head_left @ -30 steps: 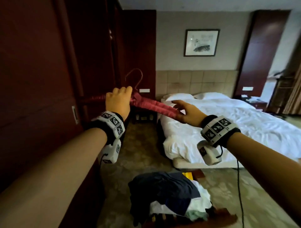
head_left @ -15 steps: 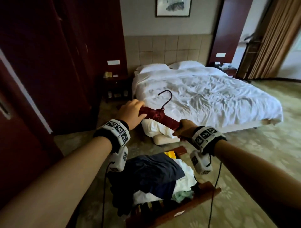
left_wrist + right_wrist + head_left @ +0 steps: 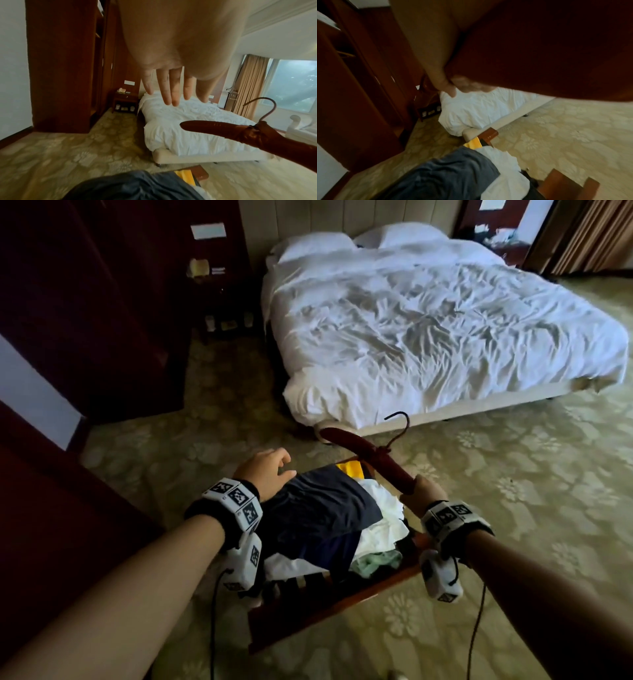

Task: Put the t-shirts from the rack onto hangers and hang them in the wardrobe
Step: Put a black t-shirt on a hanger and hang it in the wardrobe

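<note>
Wardrobe point(image 3: 85, 313): dark wood, off to the left of the left hand, well apart.
Left hand point(image 3: 265, 474): released, fingers straight and spread, holding nothing, just above the near-left edge of the pile.
T-shirts point(image 3: 318, 508): heaped on the wooden rack point(image 3: 329, 607) between the two hands; a dark navy one lies on top, white, yellow and pale green beneath.
Hanger point(image 3: 368, 455): red padded, tilted, its hook up and away from the right hand, above the pile's far side.
Right hand point(image 3: 423, 491): grasping the hanger's near end.
</note>
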Demonstrator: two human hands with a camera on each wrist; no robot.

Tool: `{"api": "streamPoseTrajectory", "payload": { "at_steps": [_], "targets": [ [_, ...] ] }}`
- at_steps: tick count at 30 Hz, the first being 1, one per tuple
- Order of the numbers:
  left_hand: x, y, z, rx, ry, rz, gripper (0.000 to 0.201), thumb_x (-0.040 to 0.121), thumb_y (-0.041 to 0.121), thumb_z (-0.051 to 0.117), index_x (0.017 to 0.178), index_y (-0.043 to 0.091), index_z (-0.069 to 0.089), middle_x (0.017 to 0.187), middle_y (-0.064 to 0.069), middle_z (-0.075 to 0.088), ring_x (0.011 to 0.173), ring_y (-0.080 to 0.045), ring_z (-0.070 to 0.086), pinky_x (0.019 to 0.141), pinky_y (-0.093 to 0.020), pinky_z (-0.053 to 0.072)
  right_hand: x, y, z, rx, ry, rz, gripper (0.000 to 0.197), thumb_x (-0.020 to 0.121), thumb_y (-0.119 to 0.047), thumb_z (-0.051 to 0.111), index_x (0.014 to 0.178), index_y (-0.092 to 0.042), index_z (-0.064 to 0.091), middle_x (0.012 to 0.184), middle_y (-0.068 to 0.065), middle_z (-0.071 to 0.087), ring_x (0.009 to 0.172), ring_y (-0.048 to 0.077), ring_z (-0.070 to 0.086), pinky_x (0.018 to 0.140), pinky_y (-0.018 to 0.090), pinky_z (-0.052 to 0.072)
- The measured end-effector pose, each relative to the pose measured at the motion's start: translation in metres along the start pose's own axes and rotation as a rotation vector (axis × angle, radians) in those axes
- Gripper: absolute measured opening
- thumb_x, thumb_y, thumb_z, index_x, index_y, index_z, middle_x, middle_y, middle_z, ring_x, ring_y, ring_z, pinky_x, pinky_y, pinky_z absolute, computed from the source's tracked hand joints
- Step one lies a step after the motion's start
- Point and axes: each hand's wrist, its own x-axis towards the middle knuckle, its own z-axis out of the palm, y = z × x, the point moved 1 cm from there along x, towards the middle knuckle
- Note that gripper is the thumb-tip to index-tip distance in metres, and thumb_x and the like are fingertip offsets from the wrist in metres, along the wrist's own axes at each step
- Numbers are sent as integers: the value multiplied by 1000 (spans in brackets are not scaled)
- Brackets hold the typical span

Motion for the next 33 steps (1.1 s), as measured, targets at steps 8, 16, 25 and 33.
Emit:
{"api": "streamPoseTrajectory", "payload": {
  "at_steps": [8,16,25,33],
  "targets": [
    [20,-3,100,5,-169,-114,34,93,33,54,122,15,51,116,-4,56,106,-23,55,92,-38,45,57,65,74,42,-21,114,33,85,-16,56,115,-4,52,106,21,64,97,37,62,73,34,44],
    [41,-10,183,6,-225,-139,39,93,28,54,131,17,47,121,-7,54,108,-24,54,90,-36,46,92,124,131,22,-87,181,31,90,-20,52,115,-3,47,108,20,61,99,37,61,74,37,45],
    [61,-41,240,72,-271,-197,46,91,25,58,133,12,44,137,-11,44,125,-29,45,103,-37,38,105,160,178,38,-105,145,32,94,-29,46,118,-9,45,107,22,62,98,39,61,76,39,45],
    [60,-62,291,181,-350,-144,31,95,30,52,121,19,64,159,-3,3,144,-25,8,116,-31,16,100,174,214,0,-82,145,30,96,-27,41,120,-9,41,106,23,62,96,41,61,73,38,43]
  ]
}}
